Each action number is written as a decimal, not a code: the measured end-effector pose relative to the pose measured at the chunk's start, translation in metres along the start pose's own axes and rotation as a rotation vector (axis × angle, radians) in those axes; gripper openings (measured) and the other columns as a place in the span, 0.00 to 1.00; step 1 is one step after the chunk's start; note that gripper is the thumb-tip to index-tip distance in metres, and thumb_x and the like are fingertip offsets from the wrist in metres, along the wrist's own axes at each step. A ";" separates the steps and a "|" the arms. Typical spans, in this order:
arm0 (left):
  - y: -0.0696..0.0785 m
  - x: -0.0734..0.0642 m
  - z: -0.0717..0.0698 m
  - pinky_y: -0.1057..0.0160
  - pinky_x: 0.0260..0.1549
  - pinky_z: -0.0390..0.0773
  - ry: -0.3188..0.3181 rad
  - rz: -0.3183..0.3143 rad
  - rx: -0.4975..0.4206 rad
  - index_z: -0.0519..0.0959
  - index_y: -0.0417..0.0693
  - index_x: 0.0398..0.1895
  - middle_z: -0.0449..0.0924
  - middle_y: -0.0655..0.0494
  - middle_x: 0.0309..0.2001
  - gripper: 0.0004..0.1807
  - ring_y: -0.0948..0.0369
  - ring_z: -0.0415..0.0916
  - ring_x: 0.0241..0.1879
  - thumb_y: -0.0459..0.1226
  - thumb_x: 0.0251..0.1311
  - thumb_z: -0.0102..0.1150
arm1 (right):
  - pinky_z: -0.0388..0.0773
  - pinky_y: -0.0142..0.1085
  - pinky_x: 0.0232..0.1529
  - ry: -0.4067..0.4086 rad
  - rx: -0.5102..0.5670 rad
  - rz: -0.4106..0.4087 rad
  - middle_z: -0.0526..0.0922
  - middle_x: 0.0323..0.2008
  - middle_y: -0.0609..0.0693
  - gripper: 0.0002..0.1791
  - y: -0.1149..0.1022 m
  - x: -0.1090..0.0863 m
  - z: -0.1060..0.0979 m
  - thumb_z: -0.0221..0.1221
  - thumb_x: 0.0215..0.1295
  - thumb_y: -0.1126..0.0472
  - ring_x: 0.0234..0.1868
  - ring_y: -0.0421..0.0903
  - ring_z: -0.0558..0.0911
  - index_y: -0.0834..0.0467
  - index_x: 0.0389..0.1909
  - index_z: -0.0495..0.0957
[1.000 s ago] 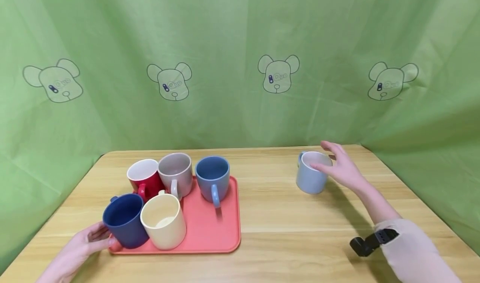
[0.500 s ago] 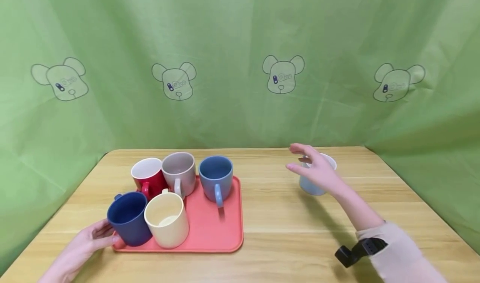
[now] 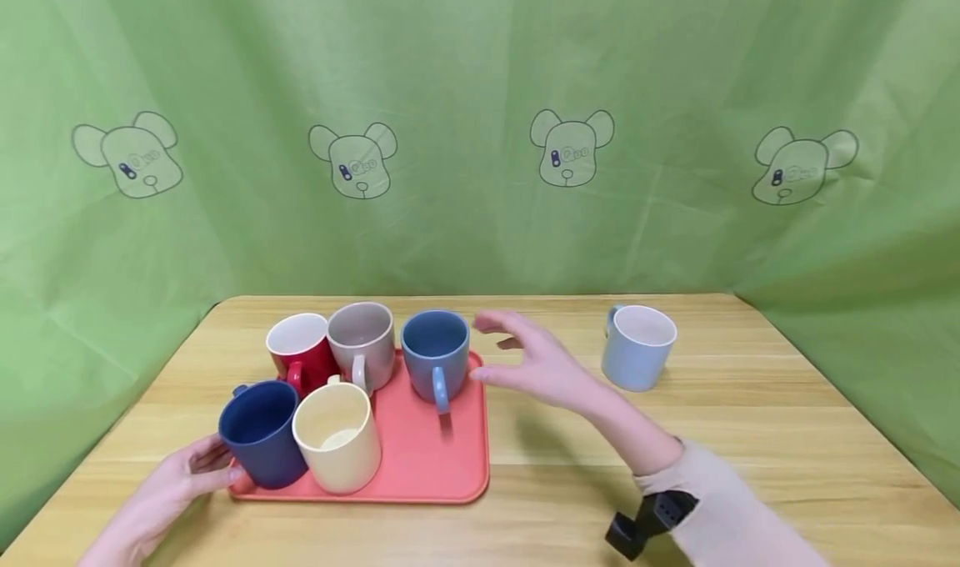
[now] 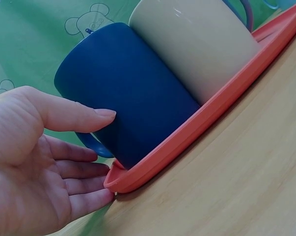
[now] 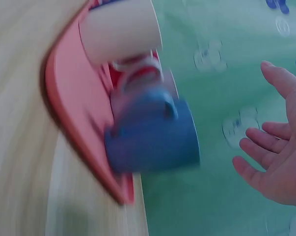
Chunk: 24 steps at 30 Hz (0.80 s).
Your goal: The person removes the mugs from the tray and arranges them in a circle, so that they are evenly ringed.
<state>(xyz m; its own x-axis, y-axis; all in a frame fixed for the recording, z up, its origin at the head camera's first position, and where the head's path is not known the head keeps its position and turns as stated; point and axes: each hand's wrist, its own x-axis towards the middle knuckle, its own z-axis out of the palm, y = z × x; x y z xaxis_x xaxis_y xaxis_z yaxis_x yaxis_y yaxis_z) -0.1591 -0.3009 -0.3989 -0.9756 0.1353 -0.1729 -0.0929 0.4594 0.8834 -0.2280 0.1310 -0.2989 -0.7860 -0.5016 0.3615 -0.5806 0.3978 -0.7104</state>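
Observation:
A coral tray [image 3: 431,467] bears a dark blue mug [image 3: 262,438], a cream mug [image 3: 337,442], a red mug [image 3: 303,358], a grey mug [image 3: 363,342] and a medium blue mug [image 3: 435,354]. At the tray's left corner rests my left hand [image 3: 176,488], its fingertips at the rim. In the left wrist view its thumb lies over the side of the dark blue mug [image 4: 123,93]. My right hand [image 3: 543,367], fingers spread and holding nothing, is just right of the medium blue mug. The right wrist view shows that mug [image 5: 157,142] blurred, apart from the palm.
A light blue mug [image 3: 639,350] stands upright at the back right of the wooden table [image 3: 555,500], its handle turned left. Behind the table hangs a green curtain [image 3: 465,225] with mouse-head prints. A black strap device [image 3: 648,517] sits on the right sleeve.
My right hand has moved left from the light blue mug to beside the medium blue mug, leaving the light blue one standing. My left hand stays at the tray corner.

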 end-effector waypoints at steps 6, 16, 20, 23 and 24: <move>0.001 0.001 0.001 0.78 0.46 0.65 0.005 -0.004 -0.004 0.47 0.20 0.65 0.51 0.26 0.65 0.41 0.40 0.53 0.63 0.37 0.60 0.57 | 0.70 0.45 0.55 -0.110 0.032 0.047 0.71 0.59 0.52 0.38 -0.025 0.014 0.036 0.69 0.51 0.54 0.58 0.49 0.70 0.60 0.62 0.66; -0.002 0.002 0.001 0.78 0.46 0.66 0.007 0.021 -0.020 0.48 0.19 0.64 0.52 0.25 0.64 0.40 0.51 0.61 0.60 0.36 0.60 0.57 | 0.65 0.35 0.60 -0.250 -0.117 0.002 0.66 0.62 0.48 0.47 -0.039 0.030 0.099 0.69 0.48 0.44 0.61 0.40 0.65 0.58 0.67 0.60; -0.002 0.002 0.001 0.78 0.46 0.65 -0.001 0.023 -0.026 0.47 0.19 0.64 0.52 0.25 0.64 0.40 0.47 0.59 0.62 0.36 0.60 0.57 | 0.67 0.35 0.58 -0.288 -0.169 0.001 0.66 0.62 0.47 0.49 -0.036 0.034 0.115 0.68 0.47 0.41 0.59 0.39 0.66 0.57 0.67 0.60; -0.002 0.002 0.001 0.78 0.46 0.65 0.000 0.017 -0.024 0.47 0.19 0.64 0.51 0.25 0.64 0.41 0.42 0.55 0.63 0.37 0.60 0.57 | 0.69 0.34 0.55 -0.299 -0.197 -0.001 0.66 0.61 0.46 0.49 -0.034 0.037 0.125 0.68 0.46 0.39 0.57 0.39 0.67 0.56 0.67 0.61; -0.002 0.002 0.001 0.78 0.46 0.65 0.000 0.015 -0.023 0.47 0.19 0.64 0.51 0.25 0.64 0.41 0.42 0.55 0.63 0.37 0.60 0.57 | 0.69 0.33 0.54 -0.301 -0.207 -0.002 0.66 0.61 0.46 0.49 -0.033 0.037 0.127 0.68 0.46 0.39 0.57 0.39 0.67 0.55 0.67 0.61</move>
<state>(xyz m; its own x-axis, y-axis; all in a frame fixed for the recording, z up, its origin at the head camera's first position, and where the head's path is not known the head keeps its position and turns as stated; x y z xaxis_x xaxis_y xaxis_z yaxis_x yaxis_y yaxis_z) -0.1605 -0.3013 -0.4016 -0.9769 0.1423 -0.1593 -0.0823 0.4373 0.8956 -0.2108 0.0014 -0.3388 -0.7054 -0.6935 0.1468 -0.6367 0.5288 -0.5613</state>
